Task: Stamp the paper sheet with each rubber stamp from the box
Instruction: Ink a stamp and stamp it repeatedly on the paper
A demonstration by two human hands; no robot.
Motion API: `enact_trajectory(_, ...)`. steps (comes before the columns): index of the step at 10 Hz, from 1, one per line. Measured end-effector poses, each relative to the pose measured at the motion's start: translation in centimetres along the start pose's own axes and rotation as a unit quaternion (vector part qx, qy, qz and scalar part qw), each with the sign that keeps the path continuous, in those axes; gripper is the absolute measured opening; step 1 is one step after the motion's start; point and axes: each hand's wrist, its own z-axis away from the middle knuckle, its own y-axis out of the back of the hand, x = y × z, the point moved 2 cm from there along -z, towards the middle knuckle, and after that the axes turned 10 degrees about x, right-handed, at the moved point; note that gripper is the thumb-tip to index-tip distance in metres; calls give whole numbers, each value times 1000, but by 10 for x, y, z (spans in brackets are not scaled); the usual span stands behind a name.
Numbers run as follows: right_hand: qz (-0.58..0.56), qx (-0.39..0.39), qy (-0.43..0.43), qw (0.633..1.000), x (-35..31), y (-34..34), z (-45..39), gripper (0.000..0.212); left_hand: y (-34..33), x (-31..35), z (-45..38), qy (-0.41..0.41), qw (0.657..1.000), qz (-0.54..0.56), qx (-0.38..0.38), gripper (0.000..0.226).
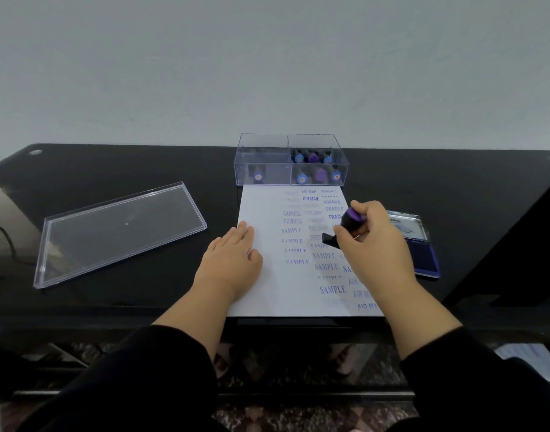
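White and rectangular, the paper sheet (267, 275) lies at the near edge of the glossy black table (111, 169), its right half covered with purple prints: AIR MAIL, FRAGILE, EXPRESS, SAMPLE. Touching its far edge stands a clear plastic compartment box (291, 159) holding several purple-topped rubber stamps. The box's clear flat lid (119, 233) lies well apart on the left, and an open blue ink pad (422, 244) sits just beside the sheet's right edge. A plain pale wall rises behind. The left hand (233, 257) rests flat on the sheet's left side, fingers straight. The right hand (369, 235) grasps a purple-handled stamp (350, 224), tilted, its black base just above the sheet.
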Motion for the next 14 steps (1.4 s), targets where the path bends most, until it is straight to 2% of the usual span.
enact_trajectory(3, 69, 22, 3, 997, 15, 21, -8, 30, 0, 0, 0, -7, 1000, -4, 6, 54)
enact_trajectory(5, 130, 54, -32, 990, 30, 41, -20, 33, -2, -2, -2, -11, 1000, -10, 10, 54)
enact_trajectory(7, 172, 53, -68, 981, 44, 53, -24, 31, -5, -3, -4, -10, 1000, -10, 12, 55)
enact_trajectory(11, 219, 56, -44, 973, 42, 44, -18, 29, -2, -1, -2, -5, 1000, 0, 10, 54)
enact_trajectory(14, 205, 57, -43, 976, 43, 43, -20, 25, -1, 0, 0, -1, 1000, 3, 10, 54)
